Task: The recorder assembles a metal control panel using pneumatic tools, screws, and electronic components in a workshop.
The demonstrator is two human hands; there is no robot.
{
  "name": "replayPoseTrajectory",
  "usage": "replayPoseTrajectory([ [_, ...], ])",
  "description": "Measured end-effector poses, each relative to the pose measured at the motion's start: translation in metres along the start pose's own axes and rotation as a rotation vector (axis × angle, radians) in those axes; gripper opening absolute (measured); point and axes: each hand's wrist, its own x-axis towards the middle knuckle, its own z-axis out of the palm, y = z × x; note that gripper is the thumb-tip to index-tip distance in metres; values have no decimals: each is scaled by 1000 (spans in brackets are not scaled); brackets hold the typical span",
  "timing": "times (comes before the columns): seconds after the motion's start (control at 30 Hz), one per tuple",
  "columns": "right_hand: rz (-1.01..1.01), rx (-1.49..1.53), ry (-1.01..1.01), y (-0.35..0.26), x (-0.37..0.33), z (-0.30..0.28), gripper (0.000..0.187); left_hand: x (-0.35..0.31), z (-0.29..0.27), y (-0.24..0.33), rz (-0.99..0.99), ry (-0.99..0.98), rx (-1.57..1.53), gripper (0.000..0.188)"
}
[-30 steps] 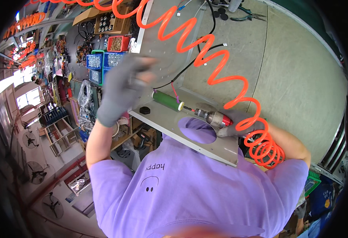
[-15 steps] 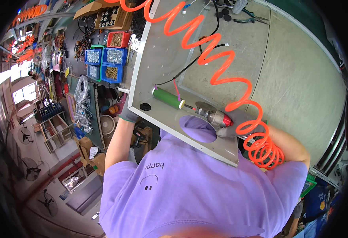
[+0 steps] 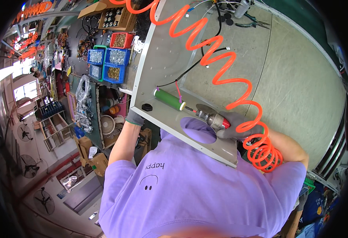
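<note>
Gloved in grey, my right hand (image 3: 239, 127) is closed round a red-and-metal air screwdriver (image 3: 214, 119). Its slim bit points left, at the white-ringed near end of a green cylinder (image 3: 169, 99). The cylinder lies along the inside of the near wall of a grey sheet-metal box (image 3: 150, 79), with a black and a red wire attached. Contact between bit and cylinder end is too small to judge. My left hand (image 3: 134, 118), also gloved, is at the outside of the box's near left corner; the metal hides its fingers.
An orange coiled air hose (image 3: 223, 73) hangs across the box to my right forearm. Left of the box stand blue screw bins (image 3: 117, 56) and a red bin (image 3: 121, 40). Pliers (image 3: 253, 24) lie at the far side. The near wall has a round opening (image 3: 199, 131).
My left hand has slid slightly down and right along the box corner, showing more glove. The screwdriver has shifted slightly, still pointing at the cylinder's end. The whole view has shifted a little.
</note>
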Motion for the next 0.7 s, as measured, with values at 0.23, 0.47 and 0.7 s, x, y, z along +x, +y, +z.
replayPoseTrajectory([
  [0.23, 6, 51, -47, 2, 0, 0, 39, 2, -1, -2, 3, -31, -16, 43],
  [0.47, -80, -175, 24, 5, 2, 1, 44, 0, -4, -3, 13, -41, -54, 43],
  [0.7, 61, -83, -81, -11, -5, -3, 32, -2, -9, -3, -11, -76, -62, 43],
])
